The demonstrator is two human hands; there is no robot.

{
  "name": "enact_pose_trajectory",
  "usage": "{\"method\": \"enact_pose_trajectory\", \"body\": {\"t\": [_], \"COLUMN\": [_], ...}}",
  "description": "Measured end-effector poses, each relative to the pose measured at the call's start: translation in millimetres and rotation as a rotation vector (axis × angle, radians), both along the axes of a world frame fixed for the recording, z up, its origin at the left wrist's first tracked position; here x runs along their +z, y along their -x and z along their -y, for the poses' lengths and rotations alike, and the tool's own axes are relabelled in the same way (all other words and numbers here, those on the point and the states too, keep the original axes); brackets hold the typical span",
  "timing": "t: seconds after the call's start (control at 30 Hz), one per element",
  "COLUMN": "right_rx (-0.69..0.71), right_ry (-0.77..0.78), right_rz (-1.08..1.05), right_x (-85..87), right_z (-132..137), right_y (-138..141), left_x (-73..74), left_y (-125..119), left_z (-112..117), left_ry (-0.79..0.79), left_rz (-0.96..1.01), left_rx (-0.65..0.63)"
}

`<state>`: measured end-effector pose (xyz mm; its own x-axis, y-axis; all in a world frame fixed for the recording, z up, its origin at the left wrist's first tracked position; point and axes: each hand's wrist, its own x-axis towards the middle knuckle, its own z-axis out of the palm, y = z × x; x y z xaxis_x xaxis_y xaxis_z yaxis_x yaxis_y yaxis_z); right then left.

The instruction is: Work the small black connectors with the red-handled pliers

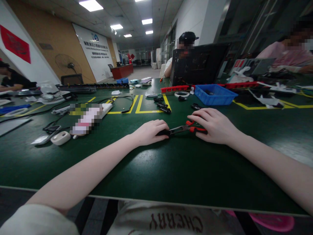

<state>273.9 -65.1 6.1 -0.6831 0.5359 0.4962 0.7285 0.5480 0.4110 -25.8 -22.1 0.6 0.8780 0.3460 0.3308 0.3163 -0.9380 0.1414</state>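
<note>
My left hand rests on the green table, fingers curled around a small black part that is mostly hidden. My right hand lies over the red handles of a pair of pliers, fingers bent around them. The pliers' dark jaws point left and meet the black part at my left fingertips. Several more small black parts lie just beyond my hands, inside the yellow tape lines.
A blue bin and a roll of white tape sit behind my hands. Cables, a white power strip and white devices lie at left. A black laptop stands behind the bin. Other people sit at the far side and both ends.
</note>
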Motion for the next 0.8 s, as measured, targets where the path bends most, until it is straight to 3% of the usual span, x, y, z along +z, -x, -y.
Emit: {"method": "enact_pose_trajectory", "body": {"t": [0.27, 0.57, 0.8], "right_rx": [0.0, -0.068, -0.092], "right_ry": [-0.026, -0.016, 0.015], "right_rz": [-0.017, -0.12, -0.067], "right_x": [-1.0, 0.4, -0.9], "right_z": [-0.9, 0.4, 2.2], "right_y": [-0.2, -1.3, -2.5], "left_x": [-1.9, -0.4, 1.9], "left_y": [-0.4, 0.7, 0.9], "left_z": [-1.2, -0.3, 3.5], "left_ry": [-0.055, 0.008, 0.079], "left_rz": [0.017, 0.012, 0.016], "left_rx": [-0.034, -0.048, -0.034]}}
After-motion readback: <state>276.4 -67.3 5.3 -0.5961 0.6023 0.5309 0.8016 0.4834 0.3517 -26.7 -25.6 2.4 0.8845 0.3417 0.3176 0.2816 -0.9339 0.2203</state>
